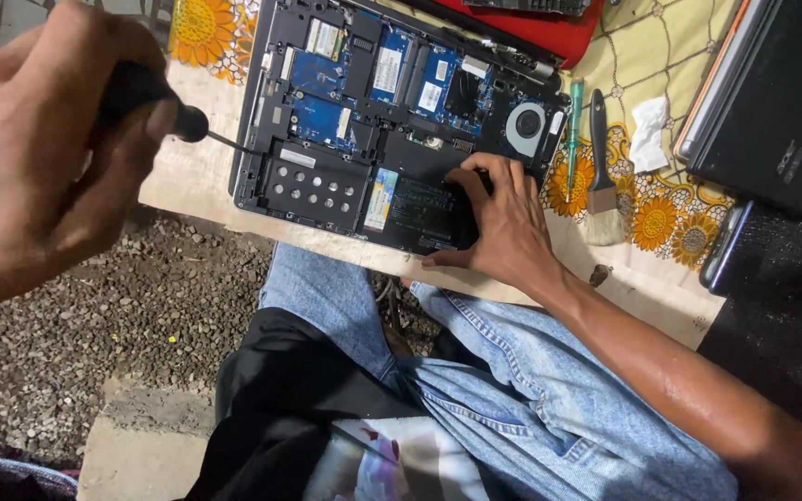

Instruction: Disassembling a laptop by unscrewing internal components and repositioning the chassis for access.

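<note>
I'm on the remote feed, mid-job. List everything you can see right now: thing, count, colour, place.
Opened laptop: one, dark shell with blue boards, on the table, bottom cover off.
Cooling fan: one, grey, laptop's right corner.
Screwdriver: one, black handle, in the left hand, tip at the laptop's left edge.
Green screwdriver: one, lying right of the laptop.
Brush: one, black handle, pale bristles, beside the green screwdriver.
White scrap: one, crumpled, right of the brush.
Closed laptop: one, black, far right.
Tablecloth: one, cream with orange flowers.
Red item: one, top edge, partly cut off.
Gravel ground: grey, below the table.
Left hand: grip closed on the screwdriver.
Right hand: flat on the laptop's black battery area.
</note>
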